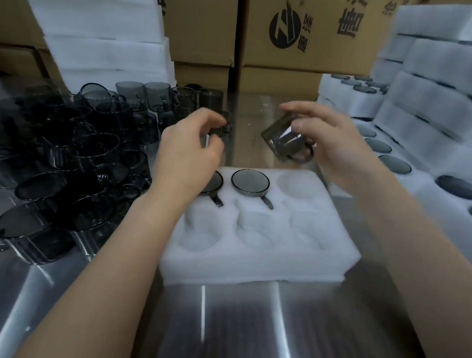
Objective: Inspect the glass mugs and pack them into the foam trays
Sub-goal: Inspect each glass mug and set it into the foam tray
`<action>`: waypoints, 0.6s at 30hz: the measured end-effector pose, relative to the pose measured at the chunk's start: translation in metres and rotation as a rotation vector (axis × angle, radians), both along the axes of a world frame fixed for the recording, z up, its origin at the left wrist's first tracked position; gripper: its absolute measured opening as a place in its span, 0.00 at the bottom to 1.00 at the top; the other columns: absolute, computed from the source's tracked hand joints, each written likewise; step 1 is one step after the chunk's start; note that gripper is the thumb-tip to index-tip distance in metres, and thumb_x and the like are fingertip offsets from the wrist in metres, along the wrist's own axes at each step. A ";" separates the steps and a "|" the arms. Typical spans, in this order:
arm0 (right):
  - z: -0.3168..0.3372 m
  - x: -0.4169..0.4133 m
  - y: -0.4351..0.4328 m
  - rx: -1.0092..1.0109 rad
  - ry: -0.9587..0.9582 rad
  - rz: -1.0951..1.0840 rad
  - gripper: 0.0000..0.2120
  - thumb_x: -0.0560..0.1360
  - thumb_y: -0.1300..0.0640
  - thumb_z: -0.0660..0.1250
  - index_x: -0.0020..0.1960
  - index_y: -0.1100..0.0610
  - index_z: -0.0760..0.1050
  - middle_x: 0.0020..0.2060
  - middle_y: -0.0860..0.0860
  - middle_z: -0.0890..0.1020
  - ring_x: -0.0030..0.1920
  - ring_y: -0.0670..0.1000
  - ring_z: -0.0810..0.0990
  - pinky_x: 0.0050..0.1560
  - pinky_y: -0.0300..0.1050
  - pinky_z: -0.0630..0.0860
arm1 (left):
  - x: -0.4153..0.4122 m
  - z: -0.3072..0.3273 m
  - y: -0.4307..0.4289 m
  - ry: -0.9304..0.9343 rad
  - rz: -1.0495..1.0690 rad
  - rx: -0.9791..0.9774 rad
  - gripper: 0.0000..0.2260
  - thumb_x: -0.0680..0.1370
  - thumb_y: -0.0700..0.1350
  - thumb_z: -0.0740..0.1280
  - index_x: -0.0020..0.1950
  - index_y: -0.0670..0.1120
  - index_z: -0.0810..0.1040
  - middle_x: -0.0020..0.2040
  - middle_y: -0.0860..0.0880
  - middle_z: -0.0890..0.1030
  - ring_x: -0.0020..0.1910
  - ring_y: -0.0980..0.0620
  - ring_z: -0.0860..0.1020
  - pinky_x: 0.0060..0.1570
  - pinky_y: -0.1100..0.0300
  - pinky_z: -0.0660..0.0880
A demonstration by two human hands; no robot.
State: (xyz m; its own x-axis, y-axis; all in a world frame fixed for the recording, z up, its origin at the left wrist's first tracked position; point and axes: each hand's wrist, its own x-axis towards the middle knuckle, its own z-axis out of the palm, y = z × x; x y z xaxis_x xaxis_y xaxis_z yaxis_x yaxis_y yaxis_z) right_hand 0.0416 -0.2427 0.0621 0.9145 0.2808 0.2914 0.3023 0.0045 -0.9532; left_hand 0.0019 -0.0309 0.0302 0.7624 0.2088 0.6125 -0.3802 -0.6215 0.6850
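1. Your right hand [332, 141] has its fingers curled round one smoky glass mug [287, 142]. It holds the mug tilted in the air above the far edge of the foam tray [252, 256], with the handle down by your palm.
2. Your left hand [187, 149] pinches a second mug [218, 130] with bent fingers. Only the handle and a sliver of the wall show, and both are blurred.
3. The foam tray lies on the steel table [221, 328] straight ahead of you. It has six pockets in two rows of three.
4. Two pockets are filled, both in the far row. The far-left mug [217, 182] is partly hidden by your left wrist, and the far-middle mug [250, 181] sits beside it. Both stand upright with their handles pointing toward you.
5. A crowd of loose mugs [66, 156] stands on the table to your left, too many and too overlapped to count.
6. Stacked packed trays [424, 106] rise on your right, with dark mug rims showing in them.
7. Blank foam sheets [100, 35] are piled at the far left. At least four cardboard boxes [291, 31] stand behind.
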 end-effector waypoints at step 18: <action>-0.003 -0.023 -0.018 -0.787 -0.135 0.092 0.16 0.71 0.63 0.71 0.51 0.43 0.78 0.48 0.40 0.76 0.44 0.36 0.74 0.42 0.29 0.72 | 0.014 -0.014 0.018 0.452 0.093 -0.238 0.07 0.74 0.44 0.67 0.39 0.48 0.84 0.38 0.52 0.83 0.43 0.55 0.78 0.41 0.62 0.72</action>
State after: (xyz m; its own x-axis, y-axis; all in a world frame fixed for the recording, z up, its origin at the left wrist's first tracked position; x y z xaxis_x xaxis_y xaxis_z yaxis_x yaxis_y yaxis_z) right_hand 0.0191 -0.2607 0.0594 0.8484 0.5227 0.0831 0.4468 -0.6231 -0.6420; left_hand 0.0164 -0.0131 0.0159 0.9114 0.3818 0.1533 0.0363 -0.4459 0.8944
